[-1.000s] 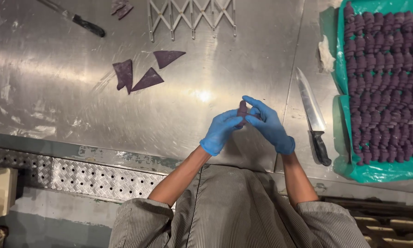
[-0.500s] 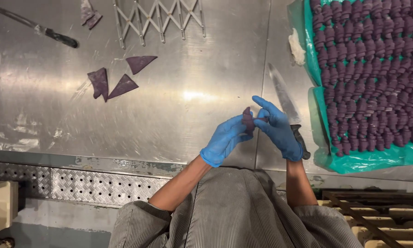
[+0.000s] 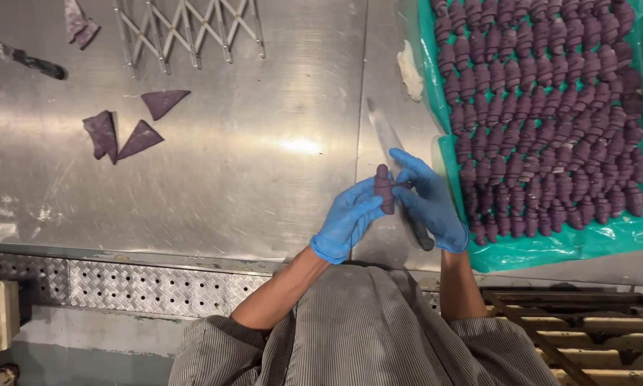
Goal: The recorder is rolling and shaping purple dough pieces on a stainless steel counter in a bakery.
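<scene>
The view has slid over since a moment ago, so the tray now sits higher and more to the right, and the long knife has slipped under the hands. The left hand (image 3: 348,219), in a blue glove, and the right hand (image 3: 427,198), also in a blue glove, both pinch a small purple rolled dough piece (image 3: 384,189) between them, holding it upright just above the shiny steel table (image 3: 264,143). The long knife with a dark handle (image 3: 398,171) lies on the table right under the dough piece, partly hidden by the right hand. Just right of the dough piece is a tray lined with a green sheet (image 3: 550,246), packed with rows of purple dough rolls (image 3: 543,114). Far left of the dough piece lie three flat purple dough triangles (image 3: 132,123). Up and left of it rests a metal folding lattice cutter (image 3: 189,28), and a second knife (image 3: 22,57) lies at the far left edge.
</scene>
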